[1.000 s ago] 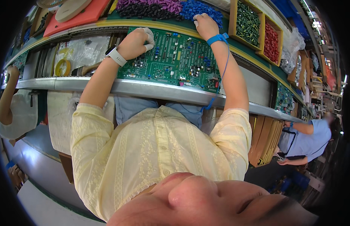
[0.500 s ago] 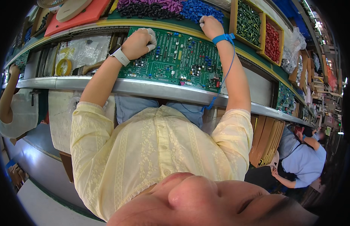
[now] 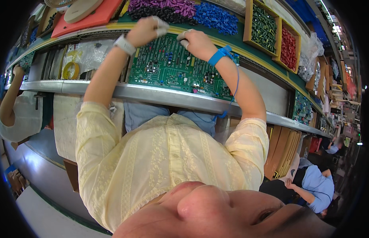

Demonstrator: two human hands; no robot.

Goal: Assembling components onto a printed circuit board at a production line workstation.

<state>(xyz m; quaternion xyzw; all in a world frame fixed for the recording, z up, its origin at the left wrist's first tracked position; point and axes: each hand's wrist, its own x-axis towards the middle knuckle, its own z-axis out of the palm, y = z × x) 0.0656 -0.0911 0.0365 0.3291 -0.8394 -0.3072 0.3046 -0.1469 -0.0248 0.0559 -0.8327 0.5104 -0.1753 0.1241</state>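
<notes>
A populated green circuit board lies before me, with small white, blue and red components on it. My left hand, wearing white finger covers and a watch, hovers at the board's far left edge near the black parts. Its fingers are closed together, slightly blurred; anything in them is hidden. My right hand is above the board's far middle edge, facing the left hand. Its covered thumb and fingers are pinched; what they hold is too small to make out. A blue wrist strap with a coiled cord circles my right wrist.
Piles of purple parts and blue parts lie beyond the yellow-edged rail. Boxes of green parts and red parts stand to the right. A metal rail borders the near side. Other people work left and right.
My right hand has moved from the blue parts pile leftward and nearer, over the board. My left hand has lifted off the board and moved away from me toward the black parts.
</notes>
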